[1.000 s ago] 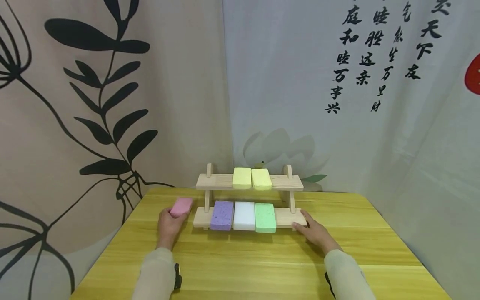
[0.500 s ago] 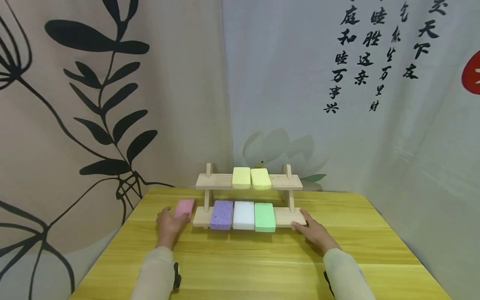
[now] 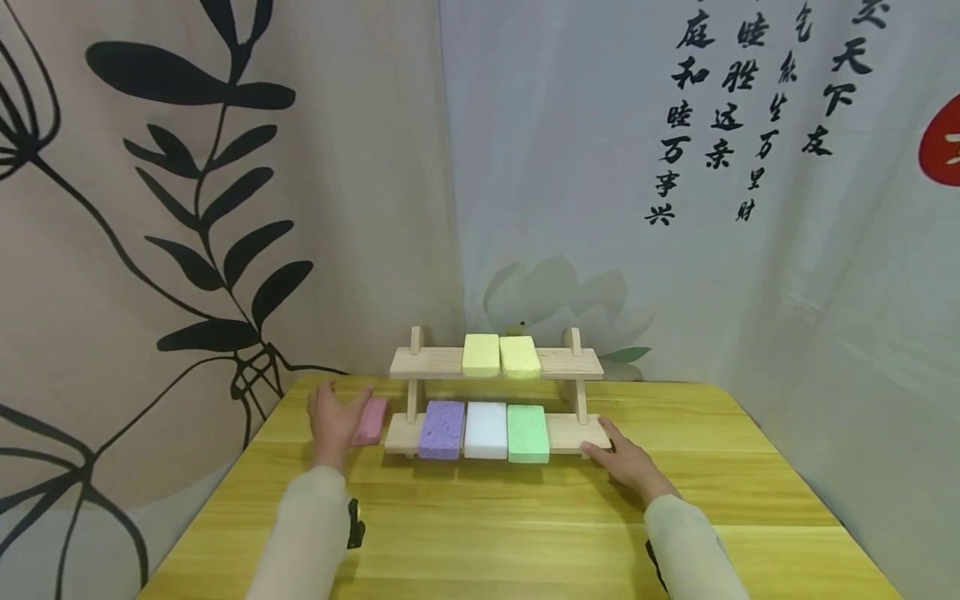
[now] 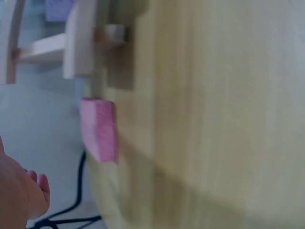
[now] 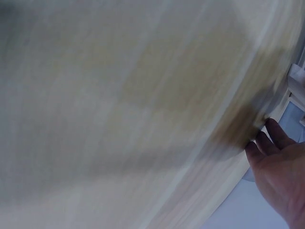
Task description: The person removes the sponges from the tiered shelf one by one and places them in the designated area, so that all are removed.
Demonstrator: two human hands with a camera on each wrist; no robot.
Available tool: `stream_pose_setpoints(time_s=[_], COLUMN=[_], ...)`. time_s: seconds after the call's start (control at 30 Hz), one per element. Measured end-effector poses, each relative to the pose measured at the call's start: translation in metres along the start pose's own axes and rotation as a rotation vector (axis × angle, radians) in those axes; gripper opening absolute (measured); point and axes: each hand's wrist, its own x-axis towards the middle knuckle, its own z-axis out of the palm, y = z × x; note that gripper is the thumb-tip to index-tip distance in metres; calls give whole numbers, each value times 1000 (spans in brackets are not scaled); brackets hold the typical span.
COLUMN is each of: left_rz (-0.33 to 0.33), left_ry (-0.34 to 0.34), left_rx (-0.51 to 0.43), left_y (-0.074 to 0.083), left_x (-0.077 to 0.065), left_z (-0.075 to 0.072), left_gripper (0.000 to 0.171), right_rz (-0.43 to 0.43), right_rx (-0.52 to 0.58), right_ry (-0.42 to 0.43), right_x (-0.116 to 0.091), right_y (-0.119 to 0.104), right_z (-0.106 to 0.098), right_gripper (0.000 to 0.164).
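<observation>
A pink sponge (image 3: 371, 421) lies on the wooden table just left of a two-tier wooden rack (image 3: 573, 433); the left wrist view also shows the pink sponge (image 4: 99, 130) apart from the hand. My left hand (image 3: 333, 423) is raised beside it, fingers spread, holding nothing. My right hand (image 3: 630, 467) rests at the right end of the lower shelf, thumb by its front corner. On that shelf stand a purple sponge (image 3: 441, 430), a white sponge (image 3: 486, 431) and a green sponge (image 3: 528, 434). Two yellow sponges, one left (image 3: 481, 356) and one right (image 3: 520, 357), sit on the upper shelf.
The table (image 3: 480, 533) stretches toward the person in front of the rack. Behind it hangs a printed curtain (image 3: 360, 208) with dark plants and writing.
My left hand has set the pink sponge down beside the rack, let go and moved up and left off it. The right hand stays at the shelf's end.
</observation>
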Motion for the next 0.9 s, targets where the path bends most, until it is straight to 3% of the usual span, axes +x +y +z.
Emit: stream_pose_setpoints(time_s=[0.23,0.4,0.63,0.9], left_rz=[23,46,115,149], left_ry=[40,23,-1,-48], left_rx=[-57,-70,-63,-68], left_y=[40,68,99,120], left_x=[7,5,-6,-28], left_z=[8,17,46,81], left_gripper=[89,87,84,81], right_rz=[-7,-20,2,-13], right_rx=[0,-4,-5,-7], right_ry=[8,0,12,18], right_x=[4,6,4,4], right_y=[2,1,0,0], right_z=[-3,0,2,0], right_gripper=[90,88,88,87])
